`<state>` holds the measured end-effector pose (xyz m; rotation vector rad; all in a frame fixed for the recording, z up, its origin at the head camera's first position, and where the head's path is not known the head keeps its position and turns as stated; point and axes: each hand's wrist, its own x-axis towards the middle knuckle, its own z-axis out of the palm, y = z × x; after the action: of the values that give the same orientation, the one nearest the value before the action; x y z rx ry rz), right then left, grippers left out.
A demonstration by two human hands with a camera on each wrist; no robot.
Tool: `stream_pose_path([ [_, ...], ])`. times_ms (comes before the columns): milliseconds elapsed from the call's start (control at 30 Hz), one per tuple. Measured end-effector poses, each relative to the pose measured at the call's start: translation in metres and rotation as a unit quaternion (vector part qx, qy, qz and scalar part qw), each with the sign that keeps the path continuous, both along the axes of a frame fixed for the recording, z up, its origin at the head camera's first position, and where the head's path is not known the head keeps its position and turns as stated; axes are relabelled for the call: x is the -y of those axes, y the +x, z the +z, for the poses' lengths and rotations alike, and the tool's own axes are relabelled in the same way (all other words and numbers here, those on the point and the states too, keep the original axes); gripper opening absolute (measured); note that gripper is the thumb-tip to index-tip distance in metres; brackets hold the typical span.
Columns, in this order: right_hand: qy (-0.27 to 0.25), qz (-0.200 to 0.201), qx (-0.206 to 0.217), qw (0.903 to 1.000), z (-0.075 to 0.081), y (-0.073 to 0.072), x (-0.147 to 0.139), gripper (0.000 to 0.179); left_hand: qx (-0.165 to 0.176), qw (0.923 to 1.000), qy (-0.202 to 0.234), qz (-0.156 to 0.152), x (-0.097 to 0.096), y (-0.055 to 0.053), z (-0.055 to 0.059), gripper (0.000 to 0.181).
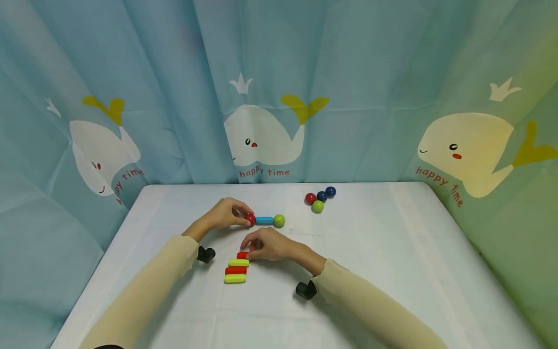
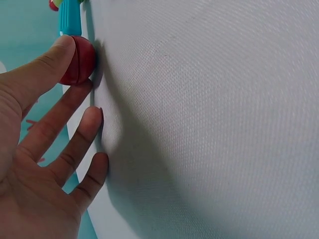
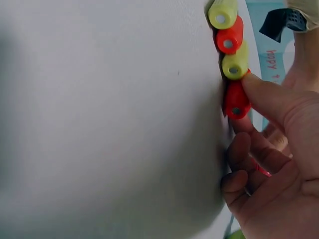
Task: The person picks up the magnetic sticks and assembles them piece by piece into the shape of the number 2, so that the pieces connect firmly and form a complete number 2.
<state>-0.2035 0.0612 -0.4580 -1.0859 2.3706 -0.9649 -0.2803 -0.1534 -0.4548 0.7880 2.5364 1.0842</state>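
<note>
My left hand (image 1: 226, 213) pinches a red ball (image 2: 84, 59) between thumb and fingers. That ball sits at the left end of a blue rod (image 1: 264, 220), whose other end carries a green ball (image 1: 279, 220). Nearer to me, my right hand (image 1: 271, 244) has thumb and finger around a red rod (image 3: 238, 102). This rod is the farthest in a side-by-side row on the table. Beyond it in the row come a yellow-green rod (image 1: 238, 262), another red rod (image 1: 236, 271) and a second yellow-green rod (image 1: 235, 278). Small round ends show in the right wrist view.
At the back of the white table (image 1: 370, 252) lie a red ball (image 1: 310, 198), two dark blue balls (image 1: 331, 192) and a green ball (image 1: 317, 206), close together. A blue curtain (image 1: 370, 97) with whale prints stands behind the table and along its sides.
</note>
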Motion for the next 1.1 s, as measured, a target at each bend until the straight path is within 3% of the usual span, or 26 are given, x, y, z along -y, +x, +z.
stream_pose_path([
  [300, 0.056, -0.022, -0.034, 0.9976, 0.004, 0.004, -0.028, 0.017, -0.006, 0.9999, -0.008, 0.006, 0.000, -0.001, 0.001, 0.026],
  [467, 0.058, -0.043, -0.036, 0.9967, 0.004, 0.006, -0.042, 0.015, -0.004, 0.9999, -0.008, 0.008, -0.002, -0.001, -0.001, 0.026],
  [733, -0.004, -0.129, 0.026, 0.9913, 0.008, 0.019, -0.075, 0.016, 0.001, 1.0000, -0.005, 0.000, -0.011, 0.003, -0.001, 0.027],
  [933, -0.071, -0.200, 0.076, 0.9742, 0.009, 0.034, -0.101, 0.020, 0.003, 0.9999, 0.001, -0.012, -0.021, 0.004, -0.001, 0.028],
  [1100, -0.108, -0.247, 0.083, 0.9595, 0.005, 0.042, -0.117, 0.024, -0.001, 0.9998, 0.004, -0.020, -0.029, 0.005, -0.001, 0.028],
])
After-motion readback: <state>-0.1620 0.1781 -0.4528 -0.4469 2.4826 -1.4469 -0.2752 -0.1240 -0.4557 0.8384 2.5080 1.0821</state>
